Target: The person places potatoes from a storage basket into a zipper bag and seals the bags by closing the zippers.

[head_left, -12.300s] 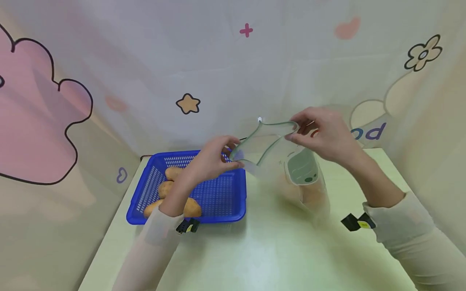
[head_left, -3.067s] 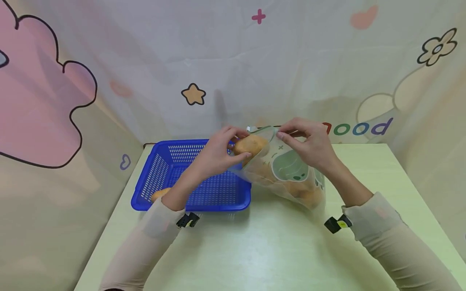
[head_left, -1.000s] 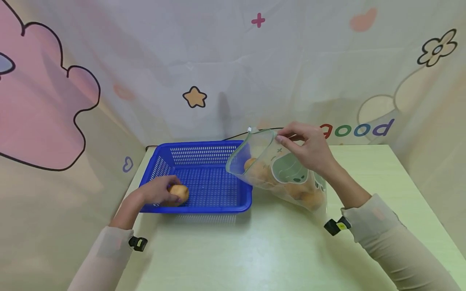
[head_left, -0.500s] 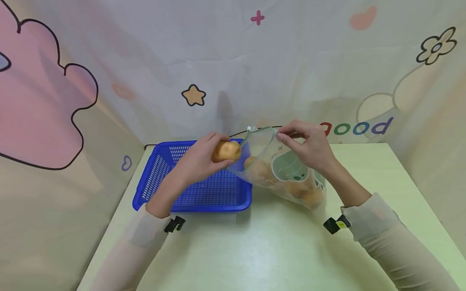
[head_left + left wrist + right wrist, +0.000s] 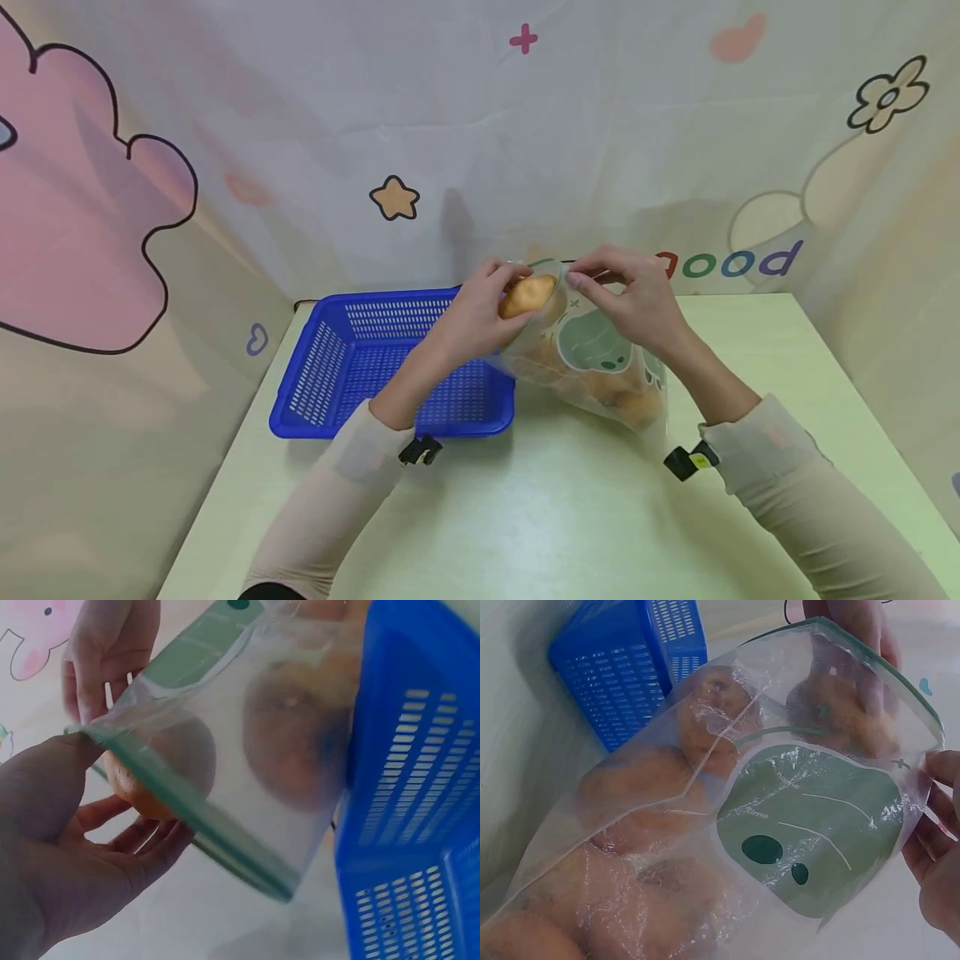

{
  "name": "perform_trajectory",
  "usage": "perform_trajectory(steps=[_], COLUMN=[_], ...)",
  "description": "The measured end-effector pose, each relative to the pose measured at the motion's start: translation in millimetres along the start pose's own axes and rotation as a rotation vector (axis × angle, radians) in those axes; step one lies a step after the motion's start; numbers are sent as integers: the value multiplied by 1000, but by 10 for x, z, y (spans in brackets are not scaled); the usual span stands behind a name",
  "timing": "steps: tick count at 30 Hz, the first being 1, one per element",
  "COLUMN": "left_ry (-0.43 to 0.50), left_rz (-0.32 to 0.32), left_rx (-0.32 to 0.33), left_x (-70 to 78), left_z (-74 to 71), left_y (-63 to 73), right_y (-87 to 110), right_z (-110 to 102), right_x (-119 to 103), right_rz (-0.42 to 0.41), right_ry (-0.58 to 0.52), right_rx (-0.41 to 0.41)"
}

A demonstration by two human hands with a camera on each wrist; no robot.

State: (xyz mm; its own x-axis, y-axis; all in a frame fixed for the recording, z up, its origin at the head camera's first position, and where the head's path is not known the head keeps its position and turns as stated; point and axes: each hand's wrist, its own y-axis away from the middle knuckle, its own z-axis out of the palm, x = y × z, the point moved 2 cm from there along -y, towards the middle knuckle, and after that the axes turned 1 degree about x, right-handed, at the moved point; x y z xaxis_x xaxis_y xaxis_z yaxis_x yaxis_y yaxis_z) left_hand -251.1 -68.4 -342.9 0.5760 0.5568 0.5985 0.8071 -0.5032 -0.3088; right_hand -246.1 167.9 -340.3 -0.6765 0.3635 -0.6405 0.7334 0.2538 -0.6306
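Clear plastic bag (image 5: 592, 367) of potatoes lies on the bench (image 5: 540, 517). Right hand (image 5: 633, 300) pinches its rim; left hand (image 5: 480, 312) grips a potato (image 5: 527, 295) at the mouth.

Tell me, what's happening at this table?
A person is putting potatoes into a clear zip bag. The left hand holds a potato at the bag's open mouth, while the right hand pinches the rim to hold it open. Several potatoes already lie inside. The blue basket beside the bag shows no potatoes in it.
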Motion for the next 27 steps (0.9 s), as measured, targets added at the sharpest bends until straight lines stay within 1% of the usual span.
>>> perform_trajectory(steps=[3,6,7,8,10,12,13,14,15,16,18,20,21,23,25,27], left_ry=[50,84,85,74,57,43,45,44,53,60,79,81,86,93,97,105], left_rz=[-1,1,-9,-29,-81,-137,-158,-170,-172,-172,-153,-126,-111,-68,-26,26], left_rx=[43,91,89,74,-7,-127,-184,-226,-255,-266,-256,-217,-195,-150,-105,-43], left_x=[-41,-136,-177,-225,-323,-420,-467,-513,-552,-585,-626,-623,-597,-498,-346,-173], left_z=[11,-51,-83,-113,-158,-171,-162,-146,-128,-109,-82,-79,-86,-124,-189,-266], left_y=[34,108,143,180,263,339,369,390,401,403,386,351,325,259,171,75], right_y=[-10,-15,-15,-14,-12,-5,-1,2,5,8,15,29,38,60,67,67], right_z=[1,-19,-29,-42,-66,-89,-100,-111,-120,-128,-147,-186,-221,-328,-477,-645], right_x=[1,12,16,19,29,37,40,43,46,47,45,32,29,29,27,41], right_rz=[-7,-10,-9,-8,-5,-3,-4,-4,-4,-4,5,21,33,69,106,146], right_ry=[-4,-8,-3,2,11,27,37,43,49,55,65,73,73,60,-29,-181], right_rx=[10,24,29,33,40,41,42,42,42,40,38,42,49,78,127,189])
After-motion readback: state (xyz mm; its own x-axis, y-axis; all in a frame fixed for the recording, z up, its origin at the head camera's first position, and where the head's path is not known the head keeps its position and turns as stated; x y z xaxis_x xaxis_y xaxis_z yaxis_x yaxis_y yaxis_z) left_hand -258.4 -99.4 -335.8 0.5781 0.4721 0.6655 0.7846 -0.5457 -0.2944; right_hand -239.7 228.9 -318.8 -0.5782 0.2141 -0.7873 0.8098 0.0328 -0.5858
